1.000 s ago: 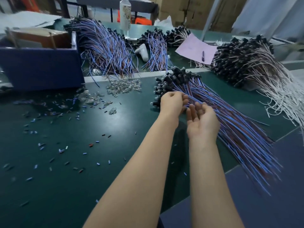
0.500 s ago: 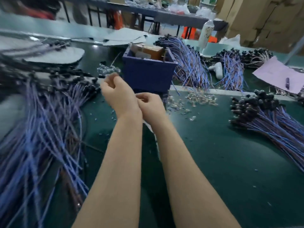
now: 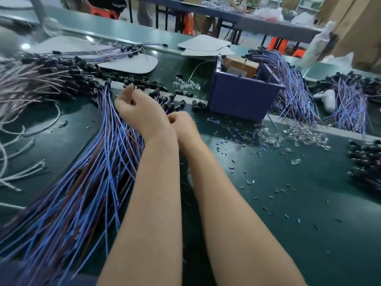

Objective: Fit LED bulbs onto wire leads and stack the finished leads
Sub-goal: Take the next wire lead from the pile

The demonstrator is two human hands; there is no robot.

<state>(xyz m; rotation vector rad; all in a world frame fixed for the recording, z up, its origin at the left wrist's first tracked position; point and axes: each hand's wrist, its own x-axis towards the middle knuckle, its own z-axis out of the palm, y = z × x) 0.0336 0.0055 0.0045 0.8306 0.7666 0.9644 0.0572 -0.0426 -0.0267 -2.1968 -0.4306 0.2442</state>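
Observation:
A big fan of blue and brown wire leads (image 3: 99, 162) with black sockets at their far ends lies on the green mat at my left. My left hand (image 3: 142, 112) reaches over this fan, its thumb and fingertips pinching the black socket (image 3: 132, 87) of one lead at the top of the pile. Just behind my left wrist, my right hand (image 3: 182, 124) is curled into a fist with nothing visible in it. Clear LED bulbs (image 3: 299, 137) lie loose on the mat at the right. A pile of leads (image 3: 365, 162) shows at the right edge.
A blue bin (image 3: 241, 100) stands straight ahead, with more blue lead bundles (image 3: 292, 89) behind it. Pale-wired leads (image 3: 31, 83) cover the far left. Small snipped sleeve bits (image 3: 247, 162) are scattered over the mat. White plates (image 3: 127, 64) lie at the back.
My view and both hands have swung from the right pile to the left fan of leads. My left hand has closed on a socket, and my right hand went from open to curled.

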